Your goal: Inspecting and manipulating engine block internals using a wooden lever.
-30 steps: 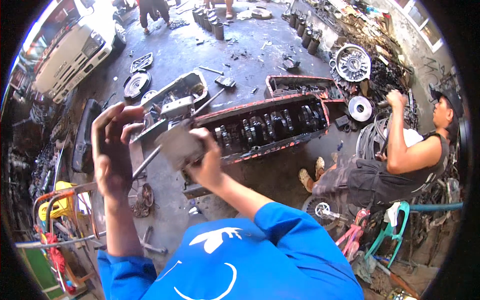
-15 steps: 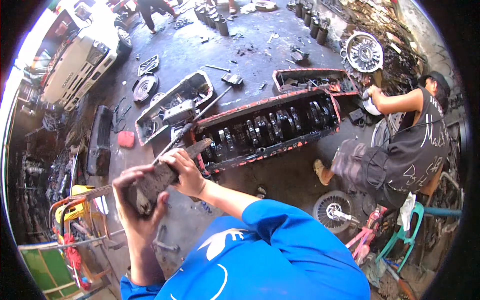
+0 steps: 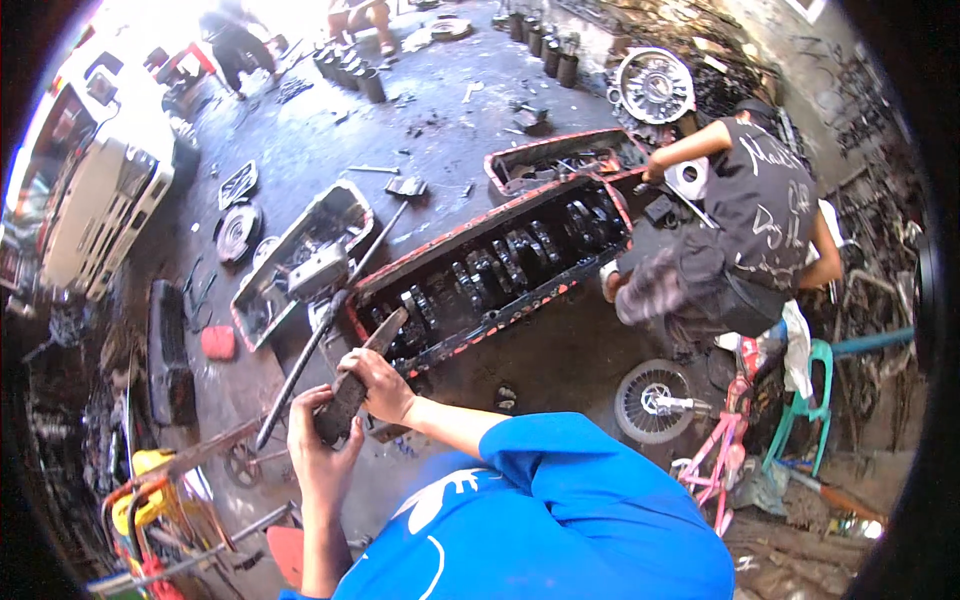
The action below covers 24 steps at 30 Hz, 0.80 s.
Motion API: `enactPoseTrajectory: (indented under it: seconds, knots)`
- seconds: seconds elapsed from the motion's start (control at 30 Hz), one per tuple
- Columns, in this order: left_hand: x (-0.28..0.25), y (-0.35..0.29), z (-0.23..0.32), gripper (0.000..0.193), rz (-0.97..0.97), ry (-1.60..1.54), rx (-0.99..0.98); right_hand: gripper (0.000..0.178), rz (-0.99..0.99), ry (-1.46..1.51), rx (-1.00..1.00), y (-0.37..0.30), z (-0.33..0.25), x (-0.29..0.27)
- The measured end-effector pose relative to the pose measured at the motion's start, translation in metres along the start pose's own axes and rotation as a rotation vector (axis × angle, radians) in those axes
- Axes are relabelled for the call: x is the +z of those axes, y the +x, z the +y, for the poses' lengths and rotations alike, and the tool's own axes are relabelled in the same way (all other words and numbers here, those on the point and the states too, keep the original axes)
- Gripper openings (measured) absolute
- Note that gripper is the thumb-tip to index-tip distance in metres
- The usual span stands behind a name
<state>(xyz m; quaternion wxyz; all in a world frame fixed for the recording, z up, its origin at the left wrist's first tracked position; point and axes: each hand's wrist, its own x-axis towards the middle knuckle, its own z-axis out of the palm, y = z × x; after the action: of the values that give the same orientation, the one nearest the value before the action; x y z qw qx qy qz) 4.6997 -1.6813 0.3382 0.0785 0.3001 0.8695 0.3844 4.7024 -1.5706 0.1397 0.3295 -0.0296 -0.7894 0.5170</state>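
Observation:
Both my hands are raised near the close left end of an engine block (image 3: 500, 320), whose open underside shows a dark crankshaft (image 3: 495, 268). Between them is a grimy, dark, flat piece (image 3: 341, 408) with a narrow brown tapered end (image 3: 388, 330). My right hand (image 3: 380, 385) is closed round its middle, the tapered end sticking out past the fingers. My left hand (image 3: 322, 440) is curled round the lower end, thumb along the near side. Whether this is one piece or two, I cannot tell. Beside my hands, a long dark bar (image 3: 300, 370) slants down from the block's left corner.
An oil pan (image 3: 255, 330) holding parts lies left of the block; a second red-edged pan (image 3: 500, 172) is behind it. A co-worker (image 3: 750, 230) crouches at the right. A spoked wheel (image 3: 655, 400), a pink frame (image 3: 715, 470) and a green plastic chair (image 3: 818, 400) stand near right.
My view has turned, so the engine block appears further left. My left hand has closed in on the dark piece, which now shows narrower. The co-worker has leaned forward towards the pan.

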Motion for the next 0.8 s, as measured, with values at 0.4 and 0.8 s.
enactPoseTrajectory:
  seconds: [0.4, 0.8]
  knots:
    - [0.055, 0.005, -0.06, 0.046, -0.086, 0.25, -0.138, 0.057, -0.499, -0.326, 0.327, -0.046, 0.04, -0.112]
    - [0.07, 0.041, -0.035, 0.06, -0.43, 0.726, -0.427, 0.043, -0.641, -0.553, 0.87, -0.181, 0.117, -0.397]
